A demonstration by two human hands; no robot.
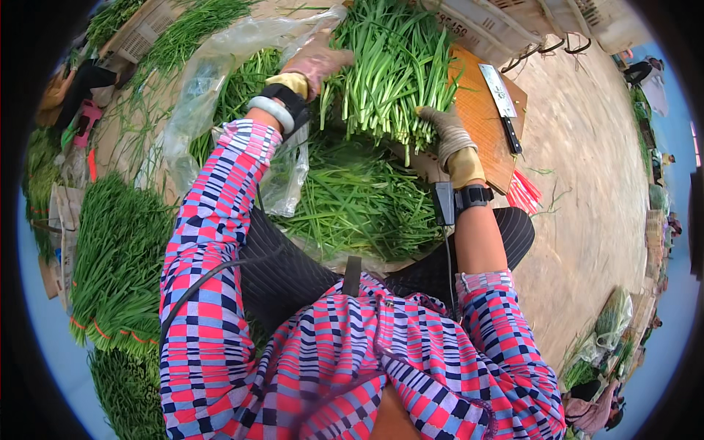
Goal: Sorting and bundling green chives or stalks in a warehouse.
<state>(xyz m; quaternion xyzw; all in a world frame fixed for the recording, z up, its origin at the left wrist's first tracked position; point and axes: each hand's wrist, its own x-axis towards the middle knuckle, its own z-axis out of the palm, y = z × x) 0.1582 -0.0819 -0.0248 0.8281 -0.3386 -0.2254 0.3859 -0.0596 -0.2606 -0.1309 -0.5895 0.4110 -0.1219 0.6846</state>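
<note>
A thick bunch of garlic chives lies before me, its pale cut ends towards me. My right hand, in a fabric glove, grips the lower right of the bunch, with the thumb across the stems. At the left side of the bunch is my left hand, in a stained glove; its thumb points at the leaves, and its other fingers are hidden. A clear plastic bag spreads around the left wrist, with more chives inside. Loose green leaves lie heaped between my knees.
On the right, a kitchen knife lies on an orange-brown board, near red ties. Plastic crates stand beyond. Tied chive bundles are stacked at left. A cable crosses my left sleeve. Other people sit at the edges of view.
</note>
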